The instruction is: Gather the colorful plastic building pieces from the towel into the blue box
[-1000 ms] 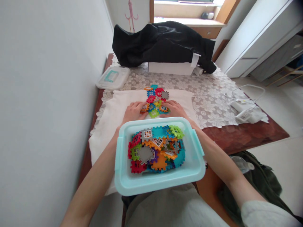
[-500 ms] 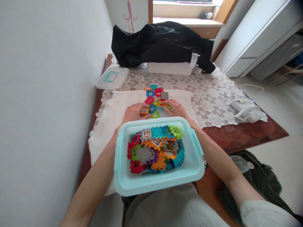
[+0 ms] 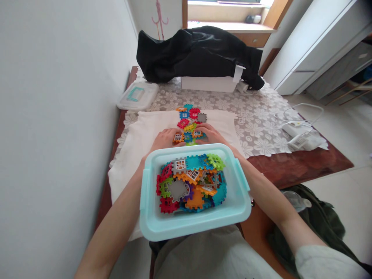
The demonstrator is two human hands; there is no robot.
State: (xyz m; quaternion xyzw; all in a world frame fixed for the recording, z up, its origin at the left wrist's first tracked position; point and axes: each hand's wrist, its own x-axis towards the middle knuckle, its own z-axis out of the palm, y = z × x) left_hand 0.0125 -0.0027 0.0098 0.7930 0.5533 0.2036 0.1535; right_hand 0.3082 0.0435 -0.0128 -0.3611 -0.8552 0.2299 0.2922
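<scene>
My left hand point(image 3: 166, 138) is closed on an orange interlocking building tile point(image 3: 178, 138) with a white window. Between finger and thumb, my right hand point(image 3: 211, 135) grips another orange window tile point(image 3: 197, 133). A blue tile point(image 3: 188, 136) sits between the two orange ones; whether they are locked together is too small to tell. Just beyond lie a yellow tile point(image 3: 190, 127), a red tile point(image 3: 183, 123) and a grey tile point(image 3: 202, 117). In front of my hands, a light teal tub point(image 3: 235, 205) holds a heap of mixed tiles point(image 3: 194, 197) and hides part of the work area.
White cloth point(image 3: 145, 124) covers part of the lace-topped table. A clear lid point(image 3: 136, 97) lies at the back left. Black fabric point(image 3: 197, 54) drapes over a white box point(image 3: 209, 84) at the back. A white device with a cable point(image 3: 302, 137) is on the right.
My right hand has shifted slightly left. The orange window tile in it, edge-on before, now faces up beside the blue tile. My left hand has barely moved.
</scene>
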